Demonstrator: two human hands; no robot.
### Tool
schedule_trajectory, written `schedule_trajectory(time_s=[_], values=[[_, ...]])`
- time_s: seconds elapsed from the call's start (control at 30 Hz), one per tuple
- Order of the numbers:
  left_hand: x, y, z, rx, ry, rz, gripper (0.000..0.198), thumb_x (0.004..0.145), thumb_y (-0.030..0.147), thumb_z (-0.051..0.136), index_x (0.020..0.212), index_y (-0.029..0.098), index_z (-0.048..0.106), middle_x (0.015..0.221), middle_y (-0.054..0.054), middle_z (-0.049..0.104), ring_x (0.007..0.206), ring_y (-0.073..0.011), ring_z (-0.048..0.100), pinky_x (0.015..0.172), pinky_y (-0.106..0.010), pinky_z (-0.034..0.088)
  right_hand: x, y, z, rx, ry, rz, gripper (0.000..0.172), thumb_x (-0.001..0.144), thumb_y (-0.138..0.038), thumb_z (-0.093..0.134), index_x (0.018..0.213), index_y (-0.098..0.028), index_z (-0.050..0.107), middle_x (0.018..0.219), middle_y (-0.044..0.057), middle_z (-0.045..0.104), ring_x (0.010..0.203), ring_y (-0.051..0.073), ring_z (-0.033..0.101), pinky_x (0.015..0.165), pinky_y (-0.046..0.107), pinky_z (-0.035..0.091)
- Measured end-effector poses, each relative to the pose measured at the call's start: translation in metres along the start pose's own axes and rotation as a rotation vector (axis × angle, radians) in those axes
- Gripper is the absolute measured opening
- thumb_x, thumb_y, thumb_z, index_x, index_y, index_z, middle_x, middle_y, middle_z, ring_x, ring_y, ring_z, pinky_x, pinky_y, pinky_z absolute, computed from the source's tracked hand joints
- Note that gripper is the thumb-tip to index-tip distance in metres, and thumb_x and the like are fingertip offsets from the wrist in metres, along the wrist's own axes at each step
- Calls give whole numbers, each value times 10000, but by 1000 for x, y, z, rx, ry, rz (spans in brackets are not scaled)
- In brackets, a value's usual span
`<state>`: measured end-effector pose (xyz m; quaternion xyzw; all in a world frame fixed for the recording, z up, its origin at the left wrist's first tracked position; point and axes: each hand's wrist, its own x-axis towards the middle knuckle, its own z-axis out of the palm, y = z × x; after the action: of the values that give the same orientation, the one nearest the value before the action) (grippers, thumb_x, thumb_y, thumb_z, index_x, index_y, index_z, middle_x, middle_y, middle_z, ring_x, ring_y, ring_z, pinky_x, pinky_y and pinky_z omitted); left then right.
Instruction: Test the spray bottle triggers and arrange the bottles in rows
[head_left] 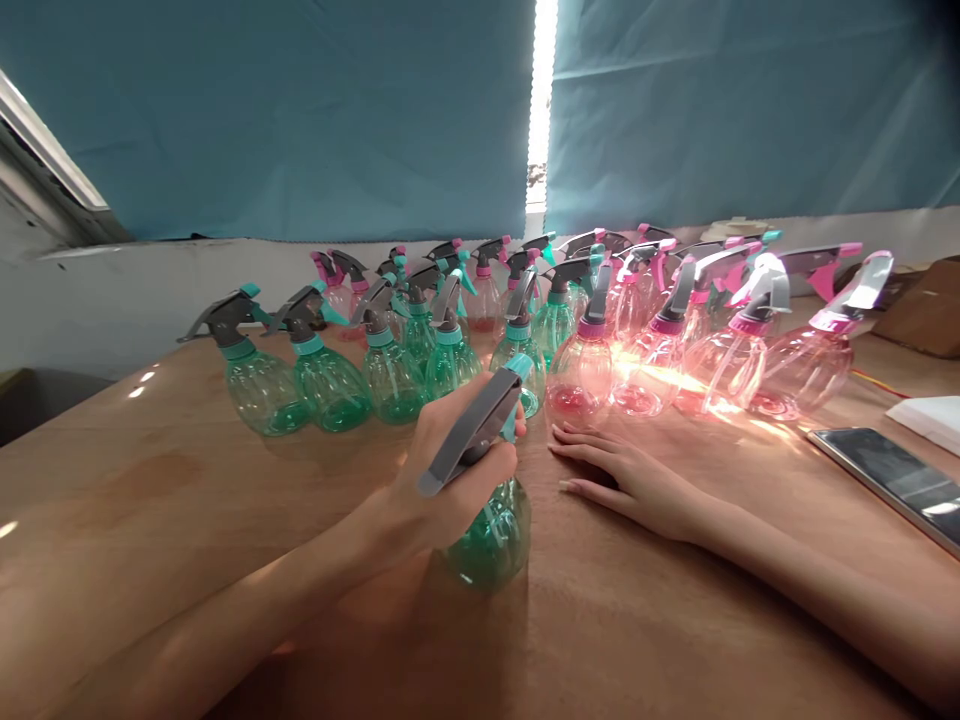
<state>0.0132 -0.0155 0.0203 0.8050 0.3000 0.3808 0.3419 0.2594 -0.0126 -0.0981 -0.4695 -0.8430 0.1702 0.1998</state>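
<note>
My left hand [450, 470] is wrapped round the neck of a green spray bottle [487, 535] with a grey trigger head [472, 425]; the bottle stands on the brown table [187, 520] in front of me. My right hand [637, 480] lies flat on the table just right of it, fingers stretched out and empty, pointing left toward the bottle. Behind both hands stand several green spray bottles [330, 385] on the left and several pink spray bottles [750, 365] on the right.
A phone or tablet [892, 478] lies flat at the right edge, with a white pad [930, 418] and a cardboard box [926, 310] beyond it. A blue curtain [300, 110] hangs behind the table. Bright light falls on the pink bottles.
</note>
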Motion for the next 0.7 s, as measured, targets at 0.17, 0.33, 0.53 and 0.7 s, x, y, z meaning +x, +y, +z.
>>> schedule_trajectory(time_s=[0.17, 0.33, 0.53, 0.7], values=[[-1, -3, 5, -12, 46, -39, 196, 799, 139, 487, 947, 256, 538, 692, 54, 372, 539, -110, 304, 516, -262, 311, 0, 1, 1, 8, 6, -11, 567, 960, -547, 466, 1407, -202, 518, 1488, 94, 476, 1389, 299, 406, 1144, 532, 339], [-4, -5, 10, -25, 69, -63, 212, 832, 185, 480, 1010, 263, 565, 654, 63, 366, 510, -105, 283, 512, -263, 302, 0, 2, 1, 6, 6, -14, 566, 962, -546, 464, 1408, -201, 517, 1491, 92, 473, 1397, 292, 395, 1148, 522, 339], [-3, -6, 9, -19, 58, -52, 205, 823, 179, 472, 1001, 250, 547, 673, 62, 324, 529, -105, 275, 514, -264, 295, -1, 1, 1, 4, 13, -19, 555, 967, -542, 451, 1398, -202, 531, 1485, 95, 480, 1395, 299, 397, 1147, 522, 338], [-2, -8, 10, 0, 89, -45, 151, 808, 183, 488, 939, 244, 531, 656, 62, 329, 544, -112, 305, 520, -260, 315, -1, 1, 1, 5, 13, -16, 563, 959, -547, 468, 1406, -210, 521, 1484, 91, 483, 1397, 294, 395, 1145, 516, 345]])
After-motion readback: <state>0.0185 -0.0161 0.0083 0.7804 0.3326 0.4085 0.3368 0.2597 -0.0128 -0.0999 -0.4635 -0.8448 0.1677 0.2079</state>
